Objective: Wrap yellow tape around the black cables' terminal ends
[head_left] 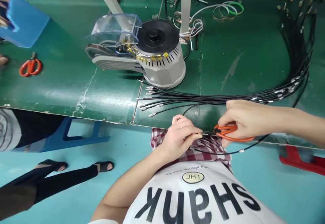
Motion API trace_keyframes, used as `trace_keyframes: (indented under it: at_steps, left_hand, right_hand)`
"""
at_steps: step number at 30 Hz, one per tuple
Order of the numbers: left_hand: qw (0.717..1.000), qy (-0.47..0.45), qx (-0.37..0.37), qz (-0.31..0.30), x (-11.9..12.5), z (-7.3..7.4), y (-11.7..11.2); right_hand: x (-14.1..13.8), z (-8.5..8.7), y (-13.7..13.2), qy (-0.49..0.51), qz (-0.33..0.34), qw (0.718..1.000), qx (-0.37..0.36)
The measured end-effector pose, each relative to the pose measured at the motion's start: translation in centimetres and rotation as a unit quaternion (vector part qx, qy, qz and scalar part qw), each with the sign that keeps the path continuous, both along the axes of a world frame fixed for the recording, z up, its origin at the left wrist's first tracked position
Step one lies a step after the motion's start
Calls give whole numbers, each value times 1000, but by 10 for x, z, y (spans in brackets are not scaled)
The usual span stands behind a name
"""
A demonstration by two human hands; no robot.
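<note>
My right hand (238,120) is closed around the orange handles of a pair of small pliers or cutters (225,131). Their dark jaws point left and meet the fingertips of my left hand (181,134). That hand is pinched on the end of a black cable (218,154), which loops below the pliers over my lap. The cable's tip is mostly hidden by the fingers. Just beyond my hands, a bundle of black cables (210,98) with metal ends lies along the green bench (228,61).
A grey tape dispenser (165,69) with a black disc stands behind the cable ends. To the left lie orange-handled scissors or cutters (30,67) and a blue bin (33,24). Blue (83,132) and red (302,159) stools stand below the bench. Another person's legs (50,183) show at left.
</note>
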State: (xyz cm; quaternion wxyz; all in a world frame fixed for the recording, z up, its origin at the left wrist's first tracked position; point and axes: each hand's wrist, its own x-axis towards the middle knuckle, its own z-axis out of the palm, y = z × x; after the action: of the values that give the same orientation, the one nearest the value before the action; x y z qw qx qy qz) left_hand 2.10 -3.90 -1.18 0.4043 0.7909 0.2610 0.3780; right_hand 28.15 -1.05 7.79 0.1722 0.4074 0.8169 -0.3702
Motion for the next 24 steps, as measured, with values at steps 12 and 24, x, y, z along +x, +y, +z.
trace_keyframes:
  at_steps: [12,24]
  left_hand:
    - [1000,6,10,5,-1,8,1]
    - [1000,6,7,8,0,3,-3]
  right_hand:
    - [-6,8,-2,-14,12,999,51]
    - [-6,-3,-2,-20,4,1000,1]
